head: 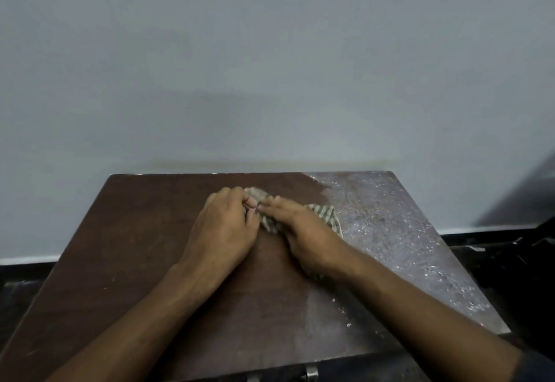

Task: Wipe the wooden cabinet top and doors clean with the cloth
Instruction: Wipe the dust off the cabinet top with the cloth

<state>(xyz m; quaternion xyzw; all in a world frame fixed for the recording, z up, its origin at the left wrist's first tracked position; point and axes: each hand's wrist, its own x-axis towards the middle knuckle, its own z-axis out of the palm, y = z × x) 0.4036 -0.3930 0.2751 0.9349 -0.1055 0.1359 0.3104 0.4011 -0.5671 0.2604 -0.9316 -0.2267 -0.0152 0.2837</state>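
The dark brown wooden cabinet top (144, 261) fills the lower half of the view. Its left and middle parts look dark and clean, while its right strip (399, 231) is grey with dust and white specks. A striped green-and-white cloth (327, 216) lies bunched near the far middle of the top. My left hand (225, 228) has its fingers curled round the cloth's left end. My right hand (306, 231) lies flat on the cloth with straight fingers, pressing it down. Most of the cloth is hidden under both hands. The cabinet doors are out of view.
A plain pale wall (270, 66) rises right behind the cabinet. Dark floor (18, 285) shows at both sides. A metal latch (310, 374) sits at the cabinet's near front edge. A dark object (525, 201) stands at the right edge.
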